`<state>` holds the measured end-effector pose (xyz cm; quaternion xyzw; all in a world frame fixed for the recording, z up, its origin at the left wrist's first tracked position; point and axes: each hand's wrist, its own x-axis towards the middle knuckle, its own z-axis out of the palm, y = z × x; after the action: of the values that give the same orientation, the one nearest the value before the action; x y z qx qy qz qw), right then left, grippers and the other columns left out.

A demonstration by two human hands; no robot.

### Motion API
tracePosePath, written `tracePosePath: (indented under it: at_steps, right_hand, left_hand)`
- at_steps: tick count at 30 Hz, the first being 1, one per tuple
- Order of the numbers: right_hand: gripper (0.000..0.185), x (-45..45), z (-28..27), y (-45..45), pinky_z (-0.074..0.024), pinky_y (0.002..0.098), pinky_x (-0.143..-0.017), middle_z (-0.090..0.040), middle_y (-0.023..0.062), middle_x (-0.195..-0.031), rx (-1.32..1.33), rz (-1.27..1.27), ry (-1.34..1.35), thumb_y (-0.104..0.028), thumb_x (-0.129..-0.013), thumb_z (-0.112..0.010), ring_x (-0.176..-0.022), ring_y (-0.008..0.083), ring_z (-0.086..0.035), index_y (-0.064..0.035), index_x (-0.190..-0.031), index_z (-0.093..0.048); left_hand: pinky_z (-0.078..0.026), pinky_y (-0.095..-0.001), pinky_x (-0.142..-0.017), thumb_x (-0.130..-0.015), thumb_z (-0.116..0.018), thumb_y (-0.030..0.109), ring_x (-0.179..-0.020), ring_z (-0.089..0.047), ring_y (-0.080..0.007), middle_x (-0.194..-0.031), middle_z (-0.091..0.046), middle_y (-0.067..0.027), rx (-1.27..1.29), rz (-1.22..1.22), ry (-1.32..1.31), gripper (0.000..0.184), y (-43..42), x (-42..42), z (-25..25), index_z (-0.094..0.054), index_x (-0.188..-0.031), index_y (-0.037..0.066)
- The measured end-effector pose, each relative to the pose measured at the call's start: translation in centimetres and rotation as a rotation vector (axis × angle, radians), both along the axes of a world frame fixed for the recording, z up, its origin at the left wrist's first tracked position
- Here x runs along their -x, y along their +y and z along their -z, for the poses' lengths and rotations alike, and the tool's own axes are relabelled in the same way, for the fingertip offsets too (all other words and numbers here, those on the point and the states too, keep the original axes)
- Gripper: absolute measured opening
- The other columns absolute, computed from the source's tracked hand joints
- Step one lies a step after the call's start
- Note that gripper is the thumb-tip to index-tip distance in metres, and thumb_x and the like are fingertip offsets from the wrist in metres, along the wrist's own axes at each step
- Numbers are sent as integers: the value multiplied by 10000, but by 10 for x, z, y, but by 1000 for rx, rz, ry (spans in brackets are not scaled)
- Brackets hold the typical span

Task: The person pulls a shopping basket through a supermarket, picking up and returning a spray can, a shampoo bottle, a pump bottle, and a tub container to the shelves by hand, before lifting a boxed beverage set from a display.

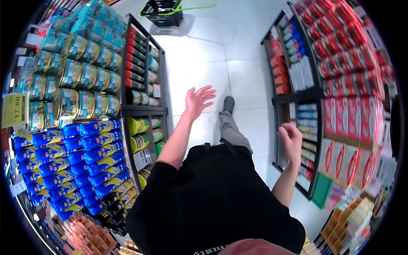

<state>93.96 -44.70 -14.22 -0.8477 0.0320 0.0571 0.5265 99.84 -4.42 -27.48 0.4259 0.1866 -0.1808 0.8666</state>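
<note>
My left hand (199, 101) is over the pale floor in front of me, its fingers spread and nothing in it. On my other side, my right hand (291, 138) hangs close to the right shelf unit, with fingers loosely bent and the thumb a little apart; I see nothing in it. Neither hand visibly touches the goods. To the left of my left arm, green-lidded tubs (138, 125) sit on a dark shelf. Small cans or bottles (307, 127) stand in rows on the shelf beyond my right hand.
Teal-labelled jars (87, 76) and blue bottles (95, 155) are stacked at left. Red cans (346, 59) and pink cartons (352, 117) fill the right side. A black basket (163, 19) with a green handle stands on the aisle floor (199, 55) ahead.
</note>
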Motion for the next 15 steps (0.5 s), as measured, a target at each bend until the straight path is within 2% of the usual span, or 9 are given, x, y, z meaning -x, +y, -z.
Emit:
tracePosePath:
  at_steps: [3, 4, 5, 8, 9, 12, 13, 15]
  right_hand:
    - [175, -75, 56, -52, -517, 258, -702, -642, 25, -789, -221, 206, 94, -165, -967, -658, -741, 114, -628, 9, -986, -664]
    - [177, -102, 65, -60, -512, 251, -682, -637, 29, -785, -224, 270, 87, -170, -974, -657, -717, 104, -615, 6, -987, -663]
    - [187, -132, 83, -69, -506, 250, -665, -634, 21, -783, -205, 286, 56, -183, -975, -664, -701, 92, -594, 4, -969, -660]
    - [207, -226, 86, -56, -481, 243, -643, -627, 10, -781, -92, 177, -1, -198, -975, -670, -689, 77, -562, 8, -962, -653]
    - [200, -256, 69, -36, -484, 247, -657, -637, 22, -788, -35, 160, 12, -185, -965, -676, -704, 82, -574, 13, -977, -653]
    - [226, -339, 59, 3, -509, 269, -693, -676, 57, -817, 80, -53, 29, -180, -936, -705, -739, 112, -613, 28, -1005, -649]
    - [233, -364, 65, 13, -518, 282, -696, -691, 77, -821, 24, -90, 58, -173, -922, -718, -745, 125, -626, 28, -1013, -645]
    - [261, -409, 61, 40, -537, 311, -704, -701, 131, -810, 135, -189, -54, -169, -877, -751, -735, 167, -658, 17, -1030, -649]
  left_hand:
    - [-422, -564, -1040, -966, -287, 611, -1239, -555, -378, -1338, -582, -230, 207, -186, 27, 737, -32, -97, -47, -506, -1366, 32]
    - [-435, -581, -1027, -977, -311, 581, -1217, -558, -402, -1308, -584, -244, 257, -284, 64, 683, -40, -127, -64, -509, -1317, 22]
    - [-445, -579, -1021, -990, -341, 539, -1160, -577, -391, -1238, -600, -226, 310, -350, 75, 614, -45, -156, -81, -522, -1266, 22]
    - [-471, -555, -992, -1005, -362, 493, -1067, -596, -360, -1158, -601, -200, 340, -477, 54, 536, -53, -230, -126, -515, -1214, 23]
    - [-476, -551, -986, -1008, -365, 485, -1053, -598, -353, -1150, -599, -197, 353, -492, 25, 522, -52, -249, -139, -511, -1206, 24]
    - [-484, -544, -973, -1012, -367, 480, -1034, -602, -342, -1151, -593, -194, 304, -508, -29, 507, -44, -298, -143, -501, -1200, 29]
    - [-485, -543, -969, -1013, -367, 481, -1032, -604, -340, -1156, -591, -194, 271, -505, -32, 506, -40, -306, -136, -498, -1201, 30]
    - [-499, -521, -956, -1024, -378, 441, -1046, -604, -326, -1158, -593, -184, 220, -483, 33, 458, -24, -329, -111, -504, -1201, 38]
